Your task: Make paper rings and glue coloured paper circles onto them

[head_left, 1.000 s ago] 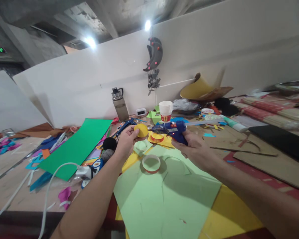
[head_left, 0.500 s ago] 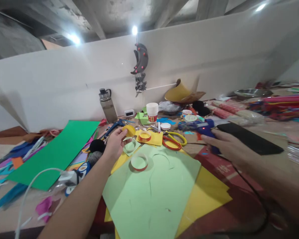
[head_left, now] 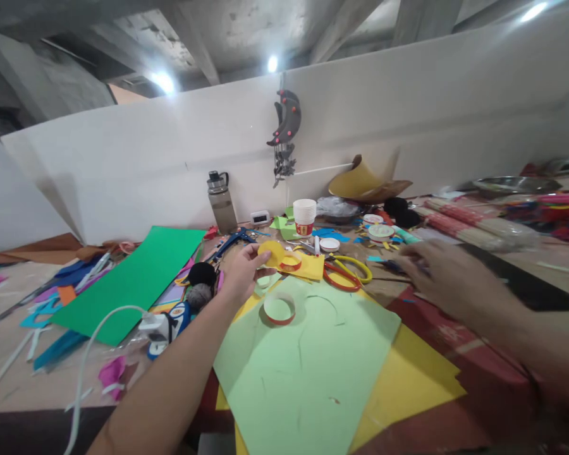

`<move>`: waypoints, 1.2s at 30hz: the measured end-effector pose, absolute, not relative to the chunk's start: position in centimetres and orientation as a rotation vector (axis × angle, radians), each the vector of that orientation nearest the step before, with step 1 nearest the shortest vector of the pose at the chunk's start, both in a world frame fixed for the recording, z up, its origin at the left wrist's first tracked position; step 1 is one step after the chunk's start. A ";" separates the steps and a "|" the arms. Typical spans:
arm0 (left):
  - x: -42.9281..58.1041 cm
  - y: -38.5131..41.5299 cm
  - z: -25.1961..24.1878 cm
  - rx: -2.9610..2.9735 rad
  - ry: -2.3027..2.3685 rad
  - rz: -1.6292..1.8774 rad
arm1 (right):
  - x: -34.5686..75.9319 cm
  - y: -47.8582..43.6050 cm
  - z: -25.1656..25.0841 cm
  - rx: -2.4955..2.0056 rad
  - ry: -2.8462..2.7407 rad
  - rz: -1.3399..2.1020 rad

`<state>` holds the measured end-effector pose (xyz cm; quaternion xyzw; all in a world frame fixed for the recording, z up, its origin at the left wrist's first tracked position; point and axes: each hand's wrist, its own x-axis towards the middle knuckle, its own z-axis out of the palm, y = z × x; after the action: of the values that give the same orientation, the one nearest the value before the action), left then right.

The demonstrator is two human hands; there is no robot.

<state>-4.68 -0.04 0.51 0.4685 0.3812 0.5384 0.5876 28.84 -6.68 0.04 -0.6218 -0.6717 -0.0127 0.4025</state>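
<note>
My left hand (head_left: pixel 247 273) pinches a yellow paper disc (head_left: pixel 272 254) between thumb and fingers, above the middle of the worktable. Just beyond it a paper ring with a red edge (head_left: pixel 290 263) rests on a small yellow sheet (head_left: pixel 313 268). Another paper ring (head_left: pixel 279 309) lies on the large light green sheet (head_left: pixel 308 373), which has thin pencil lines. My right hand (head_left: pixel 436 268) is blurred at the right, over a dark blue glue gun (head_left: pixel 394 266) that it mostly covers; whether the fingers grip it is unclear. Scissors with red and yellow handles (head_left: pixel 344 278) lie between the hands.
A water bottle (head_left: pixel 222 205) and stacked paper cups (head_left: pixel 305 218) stand at the back. Green foam sheet (head_left: pixel 137 281), white cable (head_left: pixel 83 360) and scraps crowd the left. A black sheet (head_left: pixel 526 284) lies at right; a grey moon ornament (head_left: pixel 287 120) hangs on the wall.
The view has shifted left. The glue gun, upright beside my right hand before, is now lower and mostly hidden by that hand. My left hand still holds the yellow disc, now turned flatter toward me.
</note>
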 end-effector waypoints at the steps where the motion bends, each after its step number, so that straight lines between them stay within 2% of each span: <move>1: -4.5 -0.2 0.6 1.108 0.887 1.245 | 26.5 -6.5 0.8 -1.529 -1.823 0.077; 6: -4.2 -0.6 0.6 1.211 0.864 1.198 | 15.8 -3.7 2.4 -1.255 -1.823 0.556; 11: -4.3 -0.4 0.0 1.358 0.899 1.178 | 12.6 -1.7 1.9 -1.160 -1.706 0.835; 19: -4.1 -0.3 -0.2 1.338 1.057 1.213 | 13.4 -1.0 0.4 -1.075 -1.500 1.049; 27: -3.4 -1.6 0.5 1.489 1.041 1.033 | 13.5 -1.9 0.8 -1.109 -1.565 0.906; 33: -3.5 -1.4 0.1 1.429 1.038 1.023 | 13.5 -1.6 0.6 -0.993 -1.407 1.186; 36: -3.6 -1.2 0.1 1.314 1.013 1.069 | 13.6 -1.4 0.3 -1.045 -1.499 1.087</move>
<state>-3.56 -1.24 0.11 0.5554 0.4282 0.4519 0.5513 13.63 -1.45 0.30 -0.4295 -0.6162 0.4467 0.4861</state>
